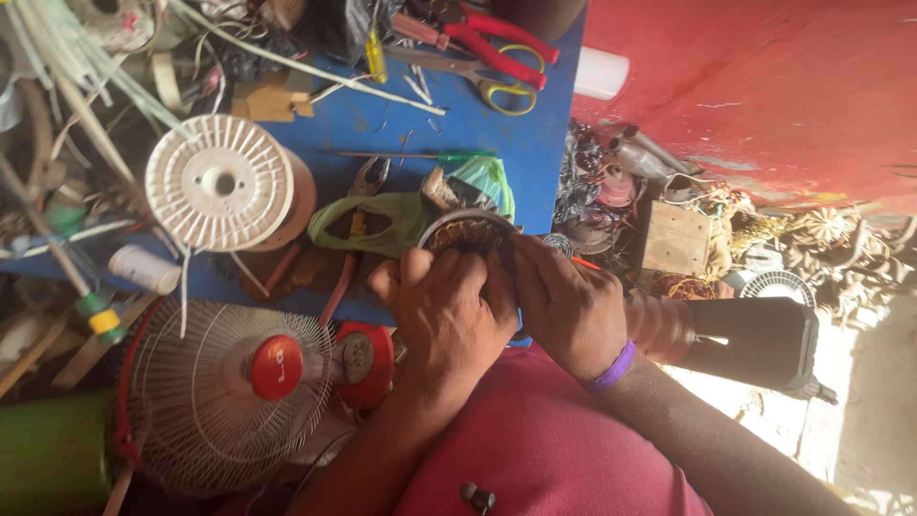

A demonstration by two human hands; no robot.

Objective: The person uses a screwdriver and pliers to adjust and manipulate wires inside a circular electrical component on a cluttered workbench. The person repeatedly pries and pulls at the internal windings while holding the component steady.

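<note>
Although much of the bench is crowded, the blue worktable [458, 134] is seen to carry the work, with a small table fan [224, 392] with a white wire guard and red hub lying at its near edge and a white plastic wire spool [220, 183] set further back. Beside the spool a green cloth [368, 222] is draped, and red-handled pliers [501, 40] and yellow-handled scissors [497, 81] are laid at the far edge, well apart from the hands. A motor stator [463, 229], a metal ring with copper windings inside, is held just above the table's near edge, between both hands. The left hand [444, 320] is curled around the near side of the ring, fingers pressed together over its rim. The right hand [568, 306], with a purple band [611, 368] at the wrist, is closed on the ring's right side; whether its fingertips pinch a wire cannot be told. The stator is judged stiff and fairly heavy for its size, its laminated rim the sound place to grip; the fine windings are judged fragile and easily nicked, and are best left unsqueezed.
</note>
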